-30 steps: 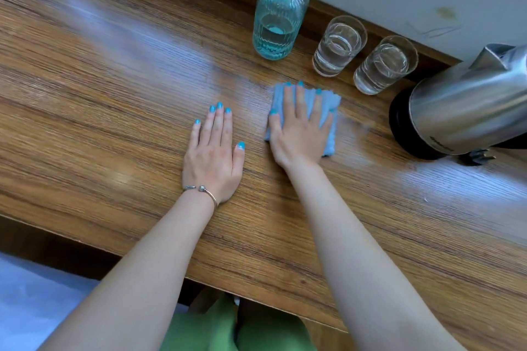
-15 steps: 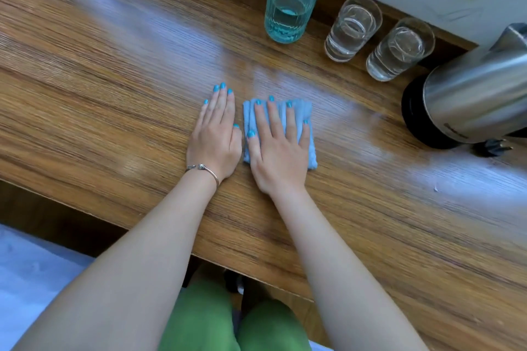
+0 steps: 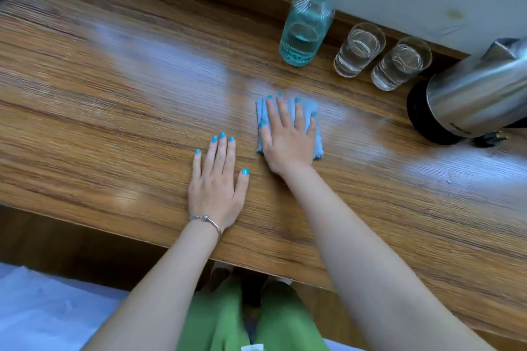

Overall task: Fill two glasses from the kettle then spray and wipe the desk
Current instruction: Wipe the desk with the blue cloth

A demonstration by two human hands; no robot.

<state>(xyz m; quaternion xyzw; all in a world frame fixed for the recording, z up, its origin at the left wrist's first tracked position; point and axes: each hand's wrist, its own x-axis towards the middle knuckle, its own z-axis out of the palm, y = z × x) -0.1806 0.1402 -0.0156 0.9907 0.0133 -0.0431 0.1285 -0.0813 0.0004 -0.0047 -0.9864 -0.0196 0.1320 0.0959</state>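
Under right hand, cloth (mostly hidden)

The right hand presses flat on a folded blue cloth on the wooden tabletop; the left hand lies flat just beside it, fingers straight; along the back edge stand a teal spray bottle, two filled glasses and a steel kettle.

cloth on desk; bottle, glasses, kettle behind, left to right
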